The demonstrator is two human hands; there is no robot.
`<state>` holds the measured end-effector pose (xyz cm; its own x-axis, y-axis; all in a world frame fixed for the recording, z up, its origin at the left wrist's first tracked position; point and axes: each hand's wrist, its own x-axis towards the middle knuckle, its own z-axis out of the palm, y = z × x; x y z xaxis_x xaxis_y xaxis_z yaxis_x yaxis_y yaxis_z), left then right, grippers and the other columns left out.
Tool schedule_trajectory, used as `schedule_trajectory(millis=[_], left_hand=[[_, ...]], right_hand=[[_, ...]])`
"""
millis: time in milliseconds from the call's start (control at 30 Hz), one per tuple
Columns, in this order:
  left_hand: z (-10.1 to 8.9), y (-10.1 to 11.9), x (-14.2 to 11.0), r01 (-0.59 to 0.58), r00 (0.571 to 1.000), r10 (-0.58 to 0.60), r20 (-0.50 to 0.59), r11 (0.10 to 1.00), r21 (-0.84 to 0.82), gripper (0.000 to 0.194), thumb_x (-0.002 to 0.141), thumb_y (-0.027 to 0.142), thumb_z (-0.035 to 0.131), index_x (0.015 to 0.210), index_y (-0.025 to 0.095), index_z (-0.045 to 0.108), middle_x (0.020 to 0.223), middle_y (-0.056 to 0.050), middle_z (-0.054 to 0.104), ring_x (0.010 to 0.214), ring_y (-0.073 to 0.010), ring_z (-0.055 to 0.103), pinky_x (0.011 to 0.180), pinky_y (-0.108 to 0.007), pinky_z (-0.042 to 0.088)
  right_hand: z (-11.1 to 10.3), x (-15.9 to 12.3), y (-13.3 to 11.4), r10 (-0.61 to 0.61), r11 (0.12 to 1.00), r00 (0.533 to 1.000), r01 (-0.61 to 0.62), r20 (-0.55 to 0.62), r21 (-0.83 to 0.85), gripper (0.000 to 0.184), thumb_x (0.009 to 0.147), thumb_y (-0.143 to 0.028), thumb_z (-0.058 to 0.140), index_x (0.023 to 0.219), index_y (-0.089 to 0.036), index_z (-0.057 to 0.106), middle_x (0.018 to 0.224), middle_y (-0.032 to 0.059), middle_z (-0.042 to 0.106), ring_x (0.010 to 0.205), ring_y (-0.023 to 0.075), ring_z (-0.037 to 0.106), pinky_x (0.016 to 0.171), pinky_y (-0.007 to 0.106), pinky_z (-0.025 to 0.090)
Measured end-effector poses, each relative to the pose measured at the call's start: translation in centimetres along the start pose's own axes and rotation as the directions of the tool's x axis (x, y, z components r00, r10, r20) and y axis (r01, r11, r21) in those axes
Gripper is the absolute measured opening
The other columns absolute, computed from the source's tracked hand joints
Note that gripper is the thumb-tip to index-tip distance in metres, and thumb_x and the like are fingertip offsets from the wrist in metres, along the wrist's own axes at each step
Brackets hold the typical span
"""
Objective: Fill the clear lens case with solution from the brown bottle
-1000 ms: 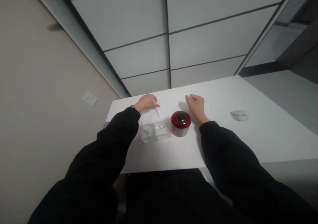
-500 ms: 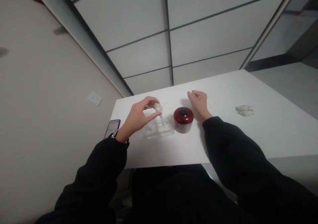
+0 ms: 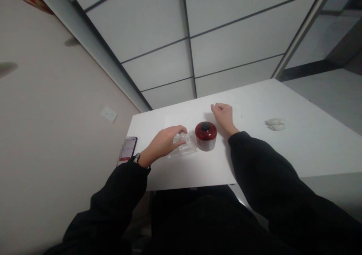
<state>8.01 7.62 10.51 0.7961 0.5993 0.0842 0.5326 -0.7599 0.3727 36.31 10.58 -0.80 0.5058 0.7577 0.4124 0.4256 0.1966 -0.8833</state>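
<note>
Pinched between the thumb and fingers of my left hand (image 3: 169,142) is a small clear knobbed lid (image 3: 183,137). It sits low over a clear two-part box (image 3: 189,149), and whether it touches the rim is hard to see. My left hand hides much of the box's left part. Just right of the box stands a round red jar (image 3: 206,137) with a black knob on top. Beyond the jar, my right hand (image 3: 223,115) rests on the table as a loose fist, with nothing visible in it.
A phone (image 3: 128,149) with its screen lit lies at the left edge of the white table (image 3: 249,157). Crumpled whitish tissue (image 3: 275,124) lies to the right. A wall with a socket (image 3: 109,114) borders the left side, and panelled sliding doors (image 3: 158,70) stand behind.
My left hand has lowered the clear lid from a tilted position above the box down onto or close to its right part. My right hand keeps its place as a fist.
</note>
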Motion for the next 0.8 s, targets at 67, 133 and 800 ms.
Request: schedule_trajectory(millis=[67,133,800], left_hand=[[0.26,-0.04,0.09,0.002,0.999,-0.003,0.038,1.000,0.025,0.020,0.098,0.033,0.071,0.115,0.025,0.066,0.116,-0.005,0.078,0.104,-0.0259,0.074,0.092,-0.039,0.056],[0.28,-0.11,0.16,0.010,0.998,-0.011,0.059,1.000,0.022,0.021,0.099,0.034,0.069,0.117,0.025,0.066,0.115,-0.006,0.078,0.104,-0.0265,0.074,0.092,-0.040,0.056],[0.56,0.67,-0.01,-0.152,0.980,0.158,0.124,0.987,-0.053,0.078,0.095,0.013,0.060,0.166,0.031,0.033,0.152,-0.013,0.061,0.129,-0.0291,0.067,0.108,-0.046,0.055]], right_hand=[[-0.01,0.01,0.00,0.000,1.000,1.000,0.000,0.002,0.001,0.050,0.085,-0.022,0.059,0.057,-0.025,0.018,0.054,-0.0072,0.018,0.057,0.0111,0.022,0.060,0.031,0.021],[0.00,0.03,0.00,-0.001,1.000,1.000,0.001,0.001,0.004,0.051,0.085,-0.023,0.059,0.058,-0.025,0.017,0.055,-0.0071,0.018,0.057,0.0112,0.022,0.060,0.031,0.021],[0.14,0.18,0.11,0.011,1.000,1.000,-0.011,-0.002,0.006,0.049,0.084,-0.023,0.058,0.057,-0.025,0.017,0.055,-0.0066,0.017,0.058,0.0113,0.022,0.060,0.031,0.020]])
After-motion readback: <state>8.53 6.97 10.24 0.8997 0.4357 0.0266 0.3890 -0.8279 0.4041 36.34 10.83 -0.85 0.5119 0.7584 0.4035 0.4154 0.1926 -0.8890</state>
